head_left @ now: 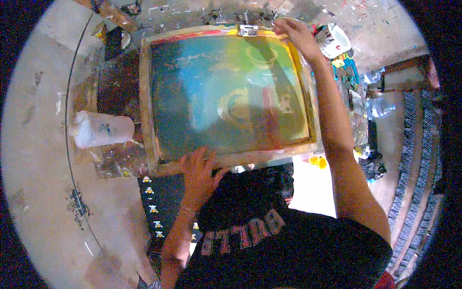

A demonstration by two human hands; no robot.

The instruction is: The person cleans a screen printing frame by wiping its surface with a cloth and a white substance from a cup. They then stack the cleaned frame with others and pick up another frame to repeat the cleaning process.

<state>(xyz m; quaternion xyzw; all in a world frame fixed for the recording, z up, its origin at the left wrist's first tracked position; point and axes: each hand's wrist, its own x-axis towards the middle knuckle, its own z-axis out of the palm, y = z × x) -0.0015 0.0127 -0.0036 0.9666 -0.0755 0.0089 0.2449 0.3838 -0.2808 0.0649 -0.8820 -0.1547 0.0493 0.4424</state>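
A wooden screen-printing frame [226, 157] lies before me, its mesh [173, 106] stained blue, green and yellow, with faint ring shapes. My left hand [199, 171] rests on the near rail, fingers stretched out and laid over the wood. My right arm reaches along the frame's right side. At the far right corner, my right hand [296, 36] has its fingers drawn together beside the back rail; what they hold, if anything, is hidden. A metal hinge clamp [248, 30] grips the far rail just left of that hand.
A plastic-wrapped roll [103, 130] stands left of the frame. A white paint-smeared bucket [333, 41] is at the back right, with clear plastic bottles [380, 107] beyond it. White paper [313, 185] lies near my right arm. Patterned dark fabric [166, 207] hangs at the near left.
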